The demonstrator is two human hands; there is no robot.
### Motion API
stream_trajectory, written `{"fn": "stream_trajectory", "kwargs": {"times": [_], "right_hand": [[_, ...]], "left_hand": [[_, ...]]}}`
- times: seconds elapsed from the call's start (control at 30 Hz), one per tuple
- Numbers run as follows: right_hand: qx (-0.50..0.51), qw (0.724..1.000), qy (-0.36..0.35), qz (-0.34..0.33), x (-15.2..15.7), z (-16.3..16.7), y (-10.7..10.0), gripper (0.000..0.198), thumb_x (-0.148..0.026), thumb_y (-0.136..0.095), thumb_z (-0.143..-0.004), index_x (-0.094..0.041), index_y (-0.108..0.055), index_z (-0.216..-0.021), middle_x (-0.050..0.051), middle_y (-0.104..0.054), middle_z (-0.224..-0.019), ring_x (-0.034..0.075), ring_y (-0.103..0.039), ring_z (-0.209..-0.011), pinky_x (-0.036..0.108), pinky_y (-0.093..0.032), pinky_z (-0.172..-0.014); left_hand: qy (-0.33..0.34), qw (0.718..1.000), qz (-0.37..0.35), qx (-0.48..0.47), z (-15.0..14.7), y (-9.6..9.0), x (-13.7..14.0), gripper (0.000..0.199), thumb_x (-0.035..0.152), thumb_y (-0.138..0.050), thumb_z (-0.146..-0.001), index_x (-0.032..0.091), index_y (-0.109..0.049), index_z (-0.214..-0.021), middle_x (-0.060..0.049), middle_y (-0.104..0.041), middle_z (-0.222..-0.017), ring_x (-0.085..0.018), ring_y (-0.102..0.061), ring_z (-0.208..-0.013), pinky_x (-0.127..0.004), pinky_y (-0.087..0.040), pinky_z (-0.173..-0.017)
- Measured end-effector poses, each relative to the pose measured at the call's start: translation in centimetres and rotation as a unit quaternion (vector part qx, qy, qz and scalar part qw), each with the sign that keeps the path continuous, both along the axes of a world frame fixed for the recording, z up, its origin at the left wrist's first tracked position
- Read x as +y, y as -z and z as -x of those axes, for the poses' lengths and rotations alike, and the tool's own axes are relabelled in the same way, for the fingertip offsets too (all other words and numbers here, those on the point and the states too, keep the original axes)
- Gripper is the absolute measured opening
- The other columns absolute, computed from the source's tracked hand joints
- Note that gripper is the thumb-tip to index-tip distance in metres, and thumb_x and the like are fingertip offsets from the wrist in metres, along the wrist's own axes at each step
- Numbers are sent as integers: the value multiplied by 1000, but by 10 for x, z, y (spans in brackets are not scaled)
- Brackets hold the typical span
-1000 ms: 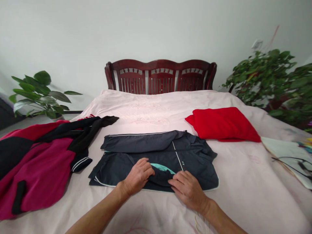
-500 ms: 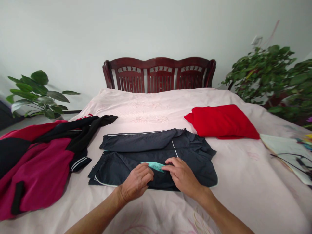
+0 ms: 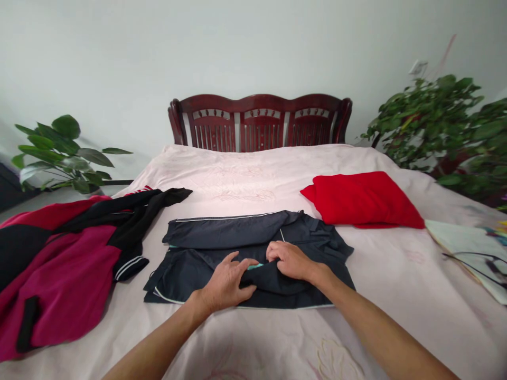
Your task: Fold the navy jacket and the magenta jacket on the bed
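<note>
Folding the navy jacket [image 3: 253, 258] is the step in hand, judging by how it is lying flat mid-bed, between the magenta garment [image 3: 59, 274] and the red pillow [image 3: 362, 200]. The left hand [image 3: 225, 285] is pressing down, fingers spread, beside a teal lining strip [image 3: 255, 266]. The right hand [image 3: 289, 259] is curling shut, pinching a dark fold. Next, that fold probably needs tucking flat and smoothing. Compared with half a second ago, the right hand is sitting farther up the jacket, and less teal is showing.
</note>
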State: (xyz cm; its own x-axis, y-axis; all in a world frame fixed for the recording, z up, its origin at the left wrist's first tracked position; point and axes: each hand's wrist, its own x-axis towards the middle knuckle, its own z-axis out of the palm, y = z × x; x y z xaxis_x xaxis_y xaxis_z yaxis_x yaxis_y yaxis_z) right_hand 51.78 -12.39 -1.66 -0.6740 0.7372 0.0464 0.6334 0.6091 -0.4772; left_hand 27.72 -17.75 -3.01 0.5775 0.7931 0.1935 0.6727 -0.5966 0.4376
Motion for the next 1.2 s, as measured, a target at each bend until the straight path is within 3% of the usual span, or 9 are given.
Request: {"fn": "stream_trajectory", "kwargs": {"times": [0.17,0.27,0.37,0.47,0.63,0.73,0.9,1.0,1.2], "right_hand": [[91,977,-46,188,10,-9,7,26,-10,-47,-60,-21,-66,-74,3,-64,-107,20,-55,-109,32,-39,-99],[112,968,-13,225,17,-12,6,22,-15,-47,-59,-20,-64,-73,3,-64,-100,21,-57,-102,31,-42,-93],[140,966,57,208,25,-13,8,18,-16,-45,-57,-21,-57,-70,2,-61,-89,19,-57,-90,29,-44,-86],[140,966,93,198,31,-13,14,9,-18,-44,-60,-21,-49,-65,-1,-56,-77,17,-54,-78,27,-45,-75],[119,961,160,191,30,-18,21,8,-20,-44,-66,-20,-52,-69,-1,-57,-71,15,-53,-68,23,-39,-60],[100,958,204,173,18,-25,14,15,-27,-45,-79,-20,-58,-76,1,-63,-76,16,-56,-72,24,-39,-63],[-5,964,251,83,-25,-36,2,35,-52,-45,-92,-26,-66,-100,3,-72,-101,20,-64,-90,27,-39,-72],[-91,960,265,23,-46,-41,12,31,-50,-46,-94,-27,-66,-103,4,-73,-103,22,-66,-97,28,-39,-72],[-180,937,299,-24,-52,-47,31,32,-40,-34,-101,-27,-62,-90,2,-74,-85,21,-70,-82,26,-33,-61]], "left_hand": [[-27,995,88,25,-11,-11,14,43,46,-65,-84,26,-62,-122,0,-73,-87,-20,-70,-88,-43,-34,-111],[-58,993,97,38,-16,-9,25,37,43,-66,-85,27,-63,-118,-3,-74,-97,-22,-69,-95,-36,-45,-96],[-114,987,69,92,-22,-5,34,40,41,-67,-85,24,-62,-120,-8,-74,-99,-27,-69,-95,-36,-49,-84],[-130,983,-45,125,-29,-3,35,37,32,-67,-86,20,-61,-121,-10,-72,-98,-28,-66,-97,-44,-45,-96],[-29,976,-209,59,-37,14,20,27,20,-49,-95,24,-63,-118,-8,-66,-121,-23,-58,-116,-41,-42,-104],[-12,974,-215,66,-40,33,17,31,23,-50,-95,23,-61,-124,-7,-63,-131,-25,-51,-128,-43,-38,-110],[-62,975,-182,112,-48,49,25,41,33,-51,-96,23,-55,-135,-8,-57,-141,-29,-44,-136,-48,-33,-113],[-85,976,-157,124,-58,43,32,41,36,-49,-97,20,-57,-134,-11,-61,-133,-29,-50,-129,-45,-40,-106],[-112,979,-118,124,-66,17,54,40,46,-42,-98,24,-68,-119,-9,-70,-100,-27,-61,-100,-42,-43,-92]]}}
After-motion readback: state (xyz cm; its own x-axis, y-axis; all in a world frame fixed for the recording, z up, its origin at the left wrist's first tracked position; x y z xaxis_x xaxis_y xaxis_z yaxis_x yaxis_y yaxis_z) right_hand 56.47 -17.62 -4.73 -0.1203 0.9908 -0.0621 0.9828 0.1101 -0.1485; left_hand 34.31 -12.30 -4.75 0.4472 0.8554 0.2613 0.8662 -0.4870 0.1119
